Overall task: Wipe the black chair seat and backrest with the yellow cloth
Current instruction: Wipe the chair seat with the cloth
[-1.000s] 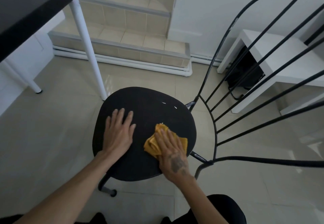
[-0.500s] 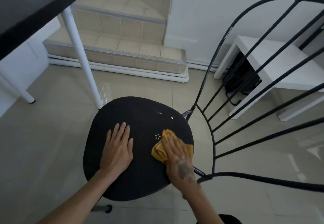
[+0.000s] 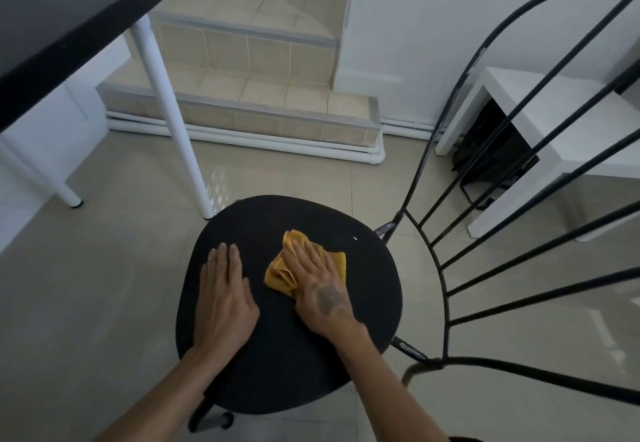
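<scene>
1. While the person leans over the black chair seat (image 3: 277,369), both hands lie on it, palms down.
2. The right hand (image 3: 320,285) presses flat on the yellow cloth (image 3: 280,273). Its fingers are straight and close together, not curled round the fabric, and a dark mark shows on its back.
3. The yellow cloth lies crumpled just past the seat's centre, toward one o'clock. Its folds stick out from under the hand toward nine, twelve and three o'clock.
4. The left hand (image 3: 225,306) rests flat at about nine o'clock on the seat, fingers straight, pressed together and pointing to twelve. It holds nothing and lies apart from the cloth.
5. A small white speck (image 3: 354,238) sits on the seat at about two o'clock, beyond the cloth and clear of it.
6. The backrest (image 3: 446,303), made of thin black bars, rises from the seat's three o'clock edge and fans out; neither hand touches it.
7. Around the chair, by the frame's clock:
   - a black table top (image 3: 62,8) on a white leg (image 3: 169,119) at ten
   - a tiled step (image 3: 259,95) at twelve
   - a white side table (image 3: 554,112) at two
</scene>
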